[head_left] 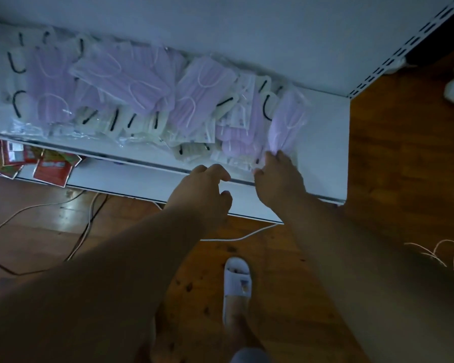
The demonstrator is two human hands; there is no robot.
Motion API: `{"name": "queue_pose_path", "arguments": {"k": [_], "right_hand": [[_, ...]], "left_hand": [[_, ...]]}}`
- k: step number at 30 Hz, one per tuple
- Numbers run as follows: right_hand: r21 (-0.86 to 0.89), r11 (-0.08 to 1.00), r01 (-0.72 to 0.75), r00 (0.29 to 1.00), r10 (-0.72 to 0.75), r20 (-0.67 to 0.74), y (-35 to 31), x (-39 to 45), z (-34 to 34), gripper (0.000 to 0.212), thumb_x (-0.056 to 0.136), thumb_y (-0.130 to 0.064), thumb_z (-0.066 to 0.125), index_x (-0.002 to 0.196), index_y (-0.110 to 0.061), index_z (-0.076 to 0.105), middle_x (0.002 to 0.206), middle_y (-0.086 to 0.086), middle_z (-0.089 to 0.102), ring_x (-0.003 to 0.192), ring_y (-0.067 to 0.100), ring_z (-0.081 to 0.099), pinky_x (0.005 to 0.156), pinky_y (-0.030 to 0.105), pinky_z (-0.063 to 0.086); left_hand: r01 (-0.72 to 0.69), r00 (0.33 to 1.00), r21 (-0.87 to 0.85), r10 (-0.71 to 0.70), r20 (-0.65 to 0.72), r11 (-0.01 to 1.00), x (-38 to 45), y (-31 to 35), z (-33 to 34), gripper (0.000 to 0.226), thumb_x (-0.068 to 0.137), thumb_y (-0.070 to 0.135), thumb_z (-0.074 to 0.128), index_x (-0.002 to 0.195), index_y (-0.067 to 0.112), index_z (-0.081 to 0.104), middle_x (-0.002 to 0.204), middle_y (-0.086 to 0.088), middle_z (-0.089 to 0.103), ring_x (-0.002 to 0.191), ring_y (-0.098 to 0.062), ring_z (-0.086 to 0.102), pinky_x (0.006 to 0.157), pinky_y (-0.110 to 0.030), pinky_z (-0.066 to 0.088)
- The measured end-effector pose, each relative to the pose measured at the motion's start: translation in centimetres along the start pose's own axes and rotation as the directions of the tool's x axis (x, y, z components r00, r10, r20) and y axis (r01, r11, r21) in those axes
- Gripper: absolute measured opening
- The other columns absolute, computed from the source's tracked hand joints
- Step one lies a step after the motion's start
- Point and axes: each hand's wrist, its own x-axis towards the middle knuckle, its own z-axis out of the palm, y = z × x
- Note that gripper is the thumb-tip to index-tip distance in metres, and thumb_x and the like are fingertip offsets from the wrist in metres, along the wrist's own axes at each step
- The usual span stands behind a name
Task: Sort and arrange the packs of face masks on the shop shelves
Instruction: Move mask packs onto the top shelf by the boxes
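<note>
A loose heap of mask packs point(131, 93) – lilac ones and cream ones with black ear loops – is spread along the white shelf point(323, 142) across the upper half of the frame. At the heap's right end, one lilac pack point(287, 124) is pinched at its near edge by the right hand point(278, 176). The left hand point(202, 189) is held at the shelf's front lip, fingers loosely curled, holding nothing. Red packets point(50, 169) are seen on the lower shelf at left – cables point(236, 235) trail over the wooden floor point(404, 166).

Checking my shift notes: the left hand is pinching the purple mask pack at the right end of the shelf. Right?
Not quite: the head view shows the right hand pinching that purple mask pack at the right end of the shelf. The left hand holds nothing.
</note>
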Motion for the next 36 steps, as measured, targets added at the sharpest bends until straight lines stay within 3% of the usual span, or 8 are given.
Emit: {"name": "queue_pose_path", "arguments": {"k": [5,9,13,17,21,25,28,36], "right_hand": [[0.325,0.918,0.227,0.952,-0.139,-0.272,-0.9,-3.3,-1.1,0.042,0.103,-0.021,0.043,0.142,-0.005,0.048,0.148,0.015,0.047,0.14,0.027,0.039,0.117,0.035,0.029],[0.374,0.767,0.522,0.853,-0.464,-0.239,-4.0,-6.9,-1.6,0.034,0.097,-0.006,0.05,0.13,-0.009,0.059,0.131,0.014,0.061,0.122,0.018,0.05,0.104,0.015,0.032],[0.297,0.723,0.624,0.767,-0.638,-0.058,-7.4,-6.9,-1.3,0.047,0.093,-0.002,0.051,0.138,-0.012,0.052,0.134,0.012,0.058,0.126,0.028,0.051,0.102,0.04,0.045],[0.334,0.744,0.579,0.797,-0.603,-0.038,-11.6,-5.8,-1.4,0.052,0.091,-0.005,0.047,0.142,-0.016,0.046,0.128,0.013,0.062,0.113,0.031,0.059,0.091,0.043,0.049],[0.277,0.843,0.461,0.888,-0.439,-0.14,-15.6,-1.6,-0.5,0.051,0.094,-0.004,0.045,0.143,-0.019,0.049,0.151,0.017,0.041,0.137,0.032,0.041,0.109,0.046,0.039],[0.051,0.997,0.062,0.985,-0.069,0.16,-19.1,4.2,0.0,0.06,0.101,-0.028,0.045,0.154,-0.042,0.019,0.165,0.014,-0.007,0.152,0.033,-0.001,0.118,0.055,0.021],[-0.073,0.995,-0.074,0.971,0.089,0.221,-19.6,6.1,1.5,0.064,0.096,-0.051,0.048,0.152,-0.041,0.018,0.16,0.023,0.002,0.148,0.044,0.004,0.117,0.057,0.021],[0.102,0.965,-0.242,0.969,0.236,0.069,-19.6,4.9,2.3,0.062,0.093,-0.043,0.05,0.147,-0.015,0.039,0.149,0.015,0.039,0.135,0.035,0.041,0.109,0.048,0.04]], "left_hand": [[0.114,0.994,-0.345,-0.109,0.033,0.932,1.2,1.6,-0.5,0.036,0.1,0.038,0.055,0.129,0.018,0.059,0.126,-0.003,0.063,0.1,-0.022,0.065,0.077,-0.028,0.052],[0.311,0.939,-0.908,-0.237,0.249,0.28,1.9,0.4,-2.7,0.051,0.091,0.052,0.061,0.12,0.009,0.061,0.109,-0.014,0.068,0.089,-0.026,0.071,0.09,-0.041,0.055],[0.3,0.932,-0.948,-0.244,0.269,0.103,2.2,-3.7,-4.7,0.071,0.081,0.045,0.076,0.126,-0.008,0.059,0.119,-0.032,0.064,0.092,-0.035,0.069,0.089,-0.045,0.057],[0.297,0.88,-0.947,-0.42,0.223,0.121,2.6,-8.2,-6.8,0.041,0.098,0.02,0.06,0.13,-0.005,0.057,0.111,-0.024,0.067,0.083,-0.035,0.07,0.056,-0.033,0.057],[0.332,0.853,-0.916,-0.485,0.19,0.226,3.1,-12.4,-9.9,0.026,0.09,0.018,0.069,0.113,0.006,0.063,0.106,-0.014,0.07,0.093,-0.031,0.069,0.084,-0.049,0.058],[0.339,0.88,-0.873,-0.447,0.161,0.351,3.6,-15.6,-12.5,0.029,0.07,0.03,0.074,0.094,0.016,0.069,0.107,-0.015,0.072,0.101,-0.038,0.07,0.095,-0.062,0.052],[0.356,0.896,-0.82,-0.412,0.164,0.449,3.6,-16.6,-14.1,0.018,0.075,0.032,0.072,0.089,0.024,0.066,0.102,-0.013,0.071,0.095,-0.033,0.07,0.095,-0.053,0.054],[0.364,0.908,-0.815,-0.365,0.203,0.452,4.1,-16.2,-15.2,0.038,0.076,0.033,0.065,0.112,0.023,0.062,0.117,-0.015,0.067,0.107,-0.038,0.065,0.097,-0.058,0.052]]}}
